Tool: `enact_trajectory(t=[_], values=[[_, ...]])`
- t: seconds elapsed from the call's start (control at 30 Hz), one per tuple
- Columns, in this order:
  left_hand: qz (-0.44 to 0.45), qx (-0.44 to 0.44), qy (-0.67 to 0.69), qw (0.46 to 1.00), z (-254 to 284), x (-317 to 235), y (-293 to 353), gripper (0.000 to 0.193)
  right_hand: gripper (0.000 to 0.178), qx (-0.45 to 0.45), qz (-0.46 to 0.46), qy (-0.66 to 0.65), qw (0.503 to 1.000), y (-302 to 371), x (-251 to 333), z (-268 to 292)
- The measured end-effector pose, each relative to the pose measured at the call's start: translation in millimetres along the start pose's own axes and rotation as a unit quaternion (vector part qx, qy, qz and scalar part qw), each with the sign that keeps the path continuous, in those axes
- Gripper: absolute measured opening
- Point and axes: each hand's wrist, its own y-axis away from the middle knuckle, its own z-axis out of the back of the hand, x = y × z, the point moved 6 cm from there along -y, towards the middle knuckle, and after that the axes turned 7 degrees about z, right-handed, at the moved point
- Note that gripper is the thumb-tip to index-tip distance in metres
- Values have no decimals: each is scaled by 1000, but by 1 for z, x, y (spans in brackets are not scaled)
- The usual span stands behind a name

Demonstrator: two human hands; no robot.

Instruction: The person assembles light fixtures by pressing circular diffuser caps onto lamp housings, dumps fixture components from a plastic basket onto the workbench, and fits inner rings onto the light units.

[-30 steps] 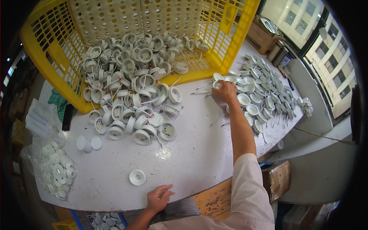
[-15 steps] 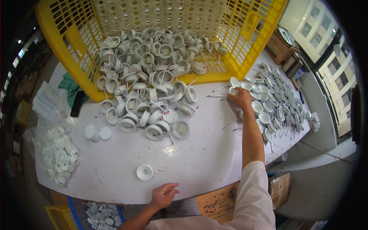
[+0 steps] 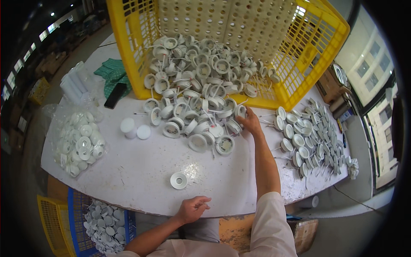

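My right hand (image 3: pixel 251 122) reaches out to the right edge of the middle pile. Its fingers close around the rim of a white round lamp housing (image 3: pixel 240 112). Many similar wired housings (image 3: pixel 198 142) lie heaped beside it and back into the yellow crate. My left hand (image 3: pixel 194 210) rests at the table's near edge, loosely bent with fingers apart and nothing visible in it. Just beyond it, a single white ring-shaped part (image 3: pixel 179 180) lies on the table.
The yellow crate (image 3: pixel 282 99) lies open toward me. Wired lamp parts (image 3: pixel 303 152) spread out at right. A bag of white rings (image 3: pixel 83 143), two white discs (image 3: pixel 144 132), a phone (image 3: pixel 115 96) and green cloth (image 3: pixel 112 73) are at left. A blue crate (image 3: pixel 75 220) stands below.
My right hand has left the cluster of lamp parts on the right and moved left to the middle pile. My left hand stays near the table edge. The whole view has shifted.
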Motion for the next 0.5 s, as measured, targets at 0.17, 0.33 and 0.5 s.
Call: enact_trajectory(t=[0.17, 0.33, 0.5], values=[[25, 2, 20, 999, -3, -1, 0, 24, 82, -32, 3, -12, 999, 9, -11, 18], [7, 9, 3, 1000, -1, 2, 2, 24, 79, -108, 3, 25, 994, 42, 4, 69], [-20, 13, -4, 1000, -6, 2, -2, 25, 77, -326, 103, 170, 924, 95, 38, 129]])
